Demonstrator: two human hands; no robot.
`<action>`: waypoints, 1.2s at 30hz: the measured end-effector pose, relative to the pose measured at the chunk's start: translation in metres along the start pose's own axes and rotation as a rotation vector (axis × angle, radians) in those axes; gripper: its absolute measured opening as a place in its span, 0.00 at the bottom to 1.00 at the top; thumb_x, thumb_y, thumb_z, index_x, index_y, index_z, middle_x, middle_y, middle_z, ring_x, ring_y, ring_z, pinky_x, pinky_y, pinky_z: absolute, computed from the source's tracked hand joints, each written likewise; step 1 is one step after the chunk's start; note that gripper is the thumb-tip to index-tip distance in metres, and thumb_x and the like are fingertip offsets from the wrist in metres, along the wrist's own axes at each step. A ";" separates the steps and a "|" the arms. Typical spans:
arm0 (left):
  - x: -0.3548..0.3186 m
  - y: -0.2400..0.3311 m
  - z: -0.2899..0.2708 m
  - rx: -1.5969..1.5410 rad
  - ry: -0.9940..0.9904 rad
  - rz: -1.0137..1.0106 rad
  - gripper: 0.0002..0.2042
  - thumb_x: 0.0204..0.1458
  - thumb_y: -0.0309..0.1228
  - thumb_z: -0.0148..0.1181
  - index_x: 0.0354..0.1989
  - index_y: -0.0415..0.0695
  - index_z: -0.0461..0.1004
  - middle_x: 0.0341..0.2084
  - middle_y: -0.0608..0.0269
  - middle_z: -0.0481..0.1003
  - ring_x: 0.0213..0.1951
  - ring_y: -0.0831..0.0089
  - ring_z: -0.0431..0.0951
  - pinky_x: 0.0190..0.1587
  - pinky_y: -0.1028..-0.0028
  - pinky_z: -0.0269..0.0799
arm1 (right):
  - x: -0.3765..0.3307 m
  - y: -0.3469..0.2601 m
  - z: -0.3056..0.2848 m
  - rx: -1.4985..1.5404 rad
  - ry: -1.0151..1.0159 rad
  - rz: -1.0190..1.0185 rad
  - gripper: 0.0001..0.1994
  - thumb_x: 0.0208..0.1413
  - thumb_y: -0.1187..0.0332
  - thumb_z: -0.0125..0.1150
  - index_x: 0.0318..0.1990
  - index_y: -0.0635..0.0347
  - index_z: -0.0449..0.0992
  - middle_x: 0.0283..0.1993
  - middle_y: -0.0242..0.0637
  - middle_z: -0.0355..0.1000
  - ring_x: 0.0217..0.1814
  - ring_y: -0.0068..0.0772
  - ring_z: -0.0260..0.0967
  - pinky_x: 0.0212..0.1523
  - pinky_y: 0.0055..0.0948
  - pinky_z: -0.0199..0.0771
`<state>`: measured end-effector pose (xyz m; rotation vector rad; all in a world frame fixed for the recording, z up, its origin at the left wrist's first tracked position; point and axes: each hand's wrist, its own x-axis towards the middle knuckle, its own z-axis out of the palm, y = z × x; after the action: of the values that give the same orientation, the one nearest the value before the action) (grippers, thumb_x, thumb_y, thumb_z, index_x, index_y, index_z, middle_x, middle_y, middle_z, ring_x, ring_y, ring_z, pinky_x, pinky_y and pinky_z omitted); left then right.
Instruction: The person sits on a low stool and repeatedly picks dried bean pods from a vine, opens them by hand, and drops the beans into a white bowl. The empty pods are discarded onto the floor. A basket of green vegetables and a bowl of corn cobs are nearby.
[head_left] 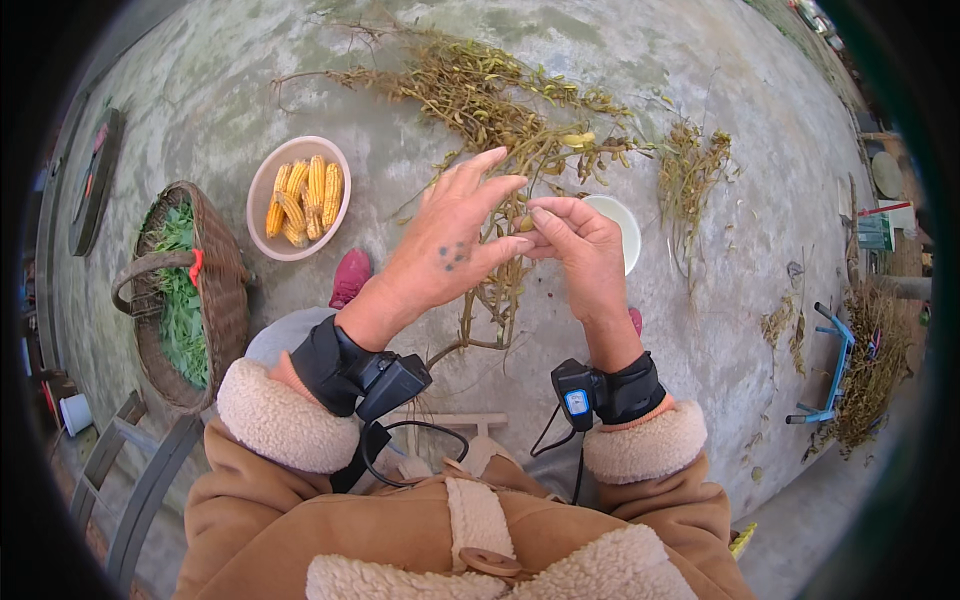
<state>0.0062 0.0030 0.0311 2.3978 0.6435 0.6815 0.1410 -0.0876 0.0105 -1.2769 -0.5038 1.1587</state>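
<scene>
A dried bean plant point(495, 300) stretches between my hands, its brown stalk running down toward my lap. My right hand point(583, 250) pinches a small yellowish bean pod point(525, 223) between thumb and fingertips. Over the plant, my left hand point(445, 235) is spread, palm down, its thumb reaching close to the pinched pod. Whether its hidden fingers touch the stems I cannot tell. Just beyond my right hand is a white bowl point(636, 240), partly covered by that hand. A heap of dried bean plants point(480, 95) lies on the concrete ahead, touching or overlapping the plant at my hands.
On the left, a pink basin point(254, 215) holds several corn cobs point(316, 190), beside a wicker basket point(222, 310) of green leaves point(180, 290). More dried stalks point(690, 180) lie to the right. A blue metal frame point(838, 365) stands farther right. Cables hang from both wrist devices.
</scene>
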 end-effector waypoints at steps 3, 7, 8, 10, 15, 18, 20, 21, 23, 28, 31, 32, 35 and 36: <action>0.000 0.002 -0.001 0.026 0.010 0.021 0.17 0.42 0.32 0.60 0.42 0.42 0.68 0.40 0.58 0.69 0.43 0.61 0.68 0.45 0.66 0.63 | 0.004 -0.004 -0.003 -0.147 0.036 -0.035 0.07 0.51 0.70 0.56 0.34 0.65 0.73 0.29 0.33 0.73 0.27 0.20 0.70 0.28 0.17 0.69; -0.006 0.005 0.005 -0.227 -0.173 -0.194 0.14 0.42 0.32 0.60 0.38 0.41 0.70 0.31 0.61 0.72 0.33 0.63 0.72 0.35 0.67 0.67 | 0.001 -0.005 0.001 -0.238 0.000 -0.160 0.06 0.50 0.71 0.57 0.33 0.65 0.73 0.28 0.32 0.73 0.27 0.19 0.70 0.28 0.17 0.68; -0.007 0.003 0.008 -0.307 -0.144 -0.244 0.14 0.42 0.31 0.60 0.37 0.40 0.70 0.29 0.61 0.72 0.31 0.65 0.72 0.34 0.69 0.67 | 0.000 -0.004 0.003 -0.263 -0.006 -0.204 0.06 0.49 0.72 0.57 0.32 0.65 0.73 0.27 0.32 0.72 0.27 0.19 0.69 0.28 0.17 0.68; -0.008 0.000 0.014 -0.455 -0.117 -0.338 0.12 0.42 0.29 0.60 0.36 0.39 0.70 0.25 0.60 0.72 0.28 0.67 0.73 0.30 0.72 0.68 | -0.002 -0.004 0.005 -0.372 0.002 -0.301 0.05 0.48 0.73 0.58 0.31 0.65 0.74 0.26 0.32 0.72 0.26 0.19 0.69 0.28 0.17 0.68; -0.013 -0.008 0.024 -0.969 -0.115 -0.521 0.08 0.45 0.25 0.59 0.33 0.38 0.70 0.23 0.66 0.72 0.26 0.80 0.71 0.29 0.78 0.67 | -0.002 -0.003 0.012 -0.594 0.015 -0.559 0.04 0.44 0.75 0.60 0.30 0.64 0.74 0.24 0.32 0.70 0.26 0.19 0.68 0.28 0.17 0.67; -0.016 -0.013 0.023 -1.064 -0.136 -0.558 0.06 0.46 0.23 0.58 0.32 0.40 0.70 0.27 0.69 0.72 0.29 0.84 0.70 0.32 0.83 0.66 | 0.000 -0.003 0.011 -0.427 0.013 -0.338 0.04 0.45 0.75 0.59 0.30 0.64 0.74 0.25 0.32 0.71 0.26 0.19 0.68 0.28 0.17 0.67; -0.017 -0.016 0.020 -1.053 -0.133 -0.572 0.05 0.46 0.22 0.57 0.32 0.41 0.69 0.28 0.70 0.72 0.30 0.86 0.70 0.33 0.85 0.65 | 0.003 -0.002 0.012 -0.371 0.006 -0.299 0.03 0.46 0.75 0.58 0.30 0.64 0.74 0.25 0.32 0.71 0.26 0.18 0.68 0.28 0.17 0.67; -0.017 -0.017 0.019 -1.035 -0.122 -0.580 0.05 0.46 0.22 0.58 0.32 0.41 0.69 0.28 0.70 0.72 0.30 0.86 0.70 0.33 0.85 0.65 | 0.004 -0.001 0.013 -0.343 0.008 -0.270 0.03 0.46 0.75 0.58 0.30 0.64 0.74 0.25 0.32 0.72 0.26 0.18 0.68 0.28 0.17 0.67; -0.018 -0.018 0.017 -1.002 -0.084 -0.586 0.06 0.46 0.22 0.59 0.31 0.40 0.69 0.26 0.70 0.71 0.29 0.86 0.70 0.31 0.85 0.65 | 0.005 0.000 0.014 -0.309 -0.001 -0.260 0.04 0.47 0.75 0.57 0.31 0.64 0.74 0.25 0.32 0.72 0.26 0.18 0.68 0.28 0.17 0.68; -0.023 -0.018 0.011 -0.818 -0.031 -0.611 0.07 0.45 0.25 0.61 0.31 0.38 0.72 0.23 0.71 0.70 0.26 0.86 0.68 0.27 0.83 0.65 | 0.006 0.002 0.018 -0.427 -0.004 -0.314 0.05 0.47 0.74 0.57 0.33 0.63 0.73 0.26 0.35 0.72 0.26 0.21 0.69 0.28 0.20 0.68; -0.025 -0.021 0.008 -0.656 -0.028 -0.514 0.06 0.44 0.24 0.60 0.31 0.38 0.74 0.22 0.67 0.70 0.25 0.82 0.69 0.27 0.81 0.65 | 0.005 0.004 0.024 -0.517 0.001 -0.397 0.05 0.46 0.74 0.57 0.32 0.62 0.72 0.26 0.38 0.72 0.26 0.28 0.70 0.28 0.23 0.69; -0.026 -0.022 0.007 -0.612 -0.038 -0.504 0.06 0.44 0.24 0.60 0.31 0.37 0.74 0.22 0.66 0.70 0.25 0.81 0.70 0.27 0.80 0.65 | 0.005 0.005 0.026 -0.556 0.000 -0.444 0.05 0.45 0.74 0.57 0.32 0.62 0.72 0.26 0.38 0.71 0.27 0.31 0.70 0.28 0.24 0.69; -0.027 -0.024 0.004 -0.561 -0.069 -0.453 0.06 0.44 0.23 0.58 0.31 0.37 0.74 0.22 0.64 0.71 0.26 0.79 0.70 0.28 0.78 0.66 | 0.005 0.005 0.028 -0.662 -0.013 -0.549 0.05 0.44 0.74 0.56 0.32 0.61 0.72 0.28 0.39 0.70 0.28 0.37 0.69 0.29 0.27 0.68; -0.027 -0.024 0.004 -0.558 -0.062 -0.430 0.06 0.44 0.23 0.58 0.31 0.37 0.74 0.22 0.64 0.71 0.26 0.79 0.71 0.28 0.79 0.66 | 0.005 0.005 0.028 -0.692 -0.021 -0.579 0.05 0.44 0.74 0.56 0.31 0.61 0.72 0.28 0.39 0.69 0.28 0.39 0.68 0.29 0.28 0.68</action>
<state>-0.0188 0.0035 0.0047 1.6910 0.7880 0.5123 0.1174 -0.0705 0.0121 -1.5433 -1.2697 0.5097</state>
